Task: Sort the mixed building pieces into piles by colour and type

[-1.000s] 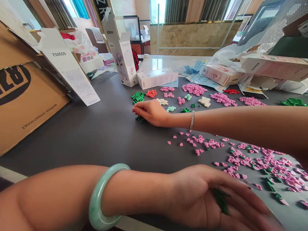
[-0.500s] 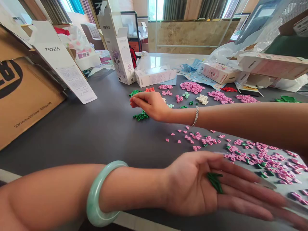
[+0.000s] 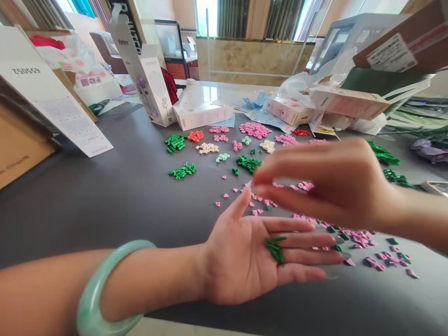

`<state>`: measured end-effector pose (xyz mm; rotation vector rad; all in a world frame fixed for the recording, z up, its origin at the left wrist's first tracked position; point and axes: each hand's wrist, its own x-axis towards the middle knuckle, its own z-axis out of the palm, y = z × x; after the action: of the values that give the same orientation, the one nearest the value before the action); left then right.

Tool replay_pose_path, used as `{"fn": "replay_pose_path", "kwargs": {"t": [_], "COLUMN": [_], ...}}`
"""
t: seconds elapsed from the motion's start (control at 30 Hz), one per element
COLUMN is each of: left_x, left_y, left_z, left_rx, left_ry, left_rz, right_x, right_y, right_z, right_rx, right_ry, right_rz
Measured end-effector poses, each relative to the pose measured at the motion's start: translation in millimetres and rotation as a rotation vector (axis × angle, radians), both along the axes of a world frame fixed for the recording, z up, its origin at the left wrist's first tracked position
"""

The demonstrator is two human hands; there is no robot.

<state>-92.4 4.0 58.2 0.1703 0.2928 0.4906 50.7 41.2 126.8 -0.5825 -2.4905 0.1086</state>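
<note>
Currently laid out: one dark table (image 3: 140,200) and what stands on and above it

Table: plain top, running left to right across the scene.
Brown carton (image 3: 21,154): left side, partly hidden by a tilted white box (image 3: 56,102) bearing an upside-down number, 655052.
Tall white box (image 3: 154,91): upright, far side, left of centre, flower print.
Low white box (image 3: 205,116): lying flat, just right of the tall one.
Left hand (image 3: 245,261): near side, palm upward, fingers extended, gripping nothing.
Right hand (image 3: 322,179): at right, raised above the table, half-curled and motion-blurred, fingertips just beside the left thumb; whether they pinch anything is too blurred to make out.
Pale green bangle (image 3: 93,291): one, around the left forearm.
Loose pink pieces (image 3: 360,239): scattered at right, beyond the left fingers and partly behind the right hand, dark green bits among them.
Sorted pink pile (image 3: 255,130): far, centre.
Green piles: one far left of centre (image 3: 175,143), one nearer (image 3: 182,171), one further right (image 3: 248,163).
Cream pile (image 3: 207,148): between pink and green.
Orange-red cluster (image 3: 195,136): small, beside the far green pile.
Slim green pieces (image 3: 276,252): a few, bunched loosely on the left palm, at the finger bases.
</note>
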Motion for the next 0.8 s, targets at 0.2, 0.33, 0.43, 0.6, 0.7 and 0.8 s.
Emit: {"fn": "replay_pose_path", "kwargs": {"t": [0.2, 0.33, 0.43, 0.6, 0.7, 0.8], "left_x": [-3, -5, -5, -4, -3, -2], "left_y": [-1, -1, -2, -1, -1, 0], "left_z": [-6.5, -6.2, -4.2, -3.0, -2.7, -2.9], "left_rx": [0.048, 0.063, 0.103, 0.135, 0.161, 0.209], "left_ry": [-0.1, -0.077, -0.001, 0.021, -0.009, -0.085], "left_rz": [-0.051, -0.079, -0.087, -0.067, -0.078, -0.09], "right_x": [19, 6, 3, 6, 5, 3], "right_y": [-48, -58, -58, -59, -60, -63], "right_z": [-30.8, -32.5, -31.8, -36.6, -36.7, -36.8], "right_rx": [0.021, 0.074, 0.076, 0.074, 0.131, 0.24], "right_ry": [-0.239, -0.243, -0.221, -0.244, -0.237, -0.261], "right_rz": [-0.01, -0.116, -0.146, -0.168, -0.208, -0.229]}}
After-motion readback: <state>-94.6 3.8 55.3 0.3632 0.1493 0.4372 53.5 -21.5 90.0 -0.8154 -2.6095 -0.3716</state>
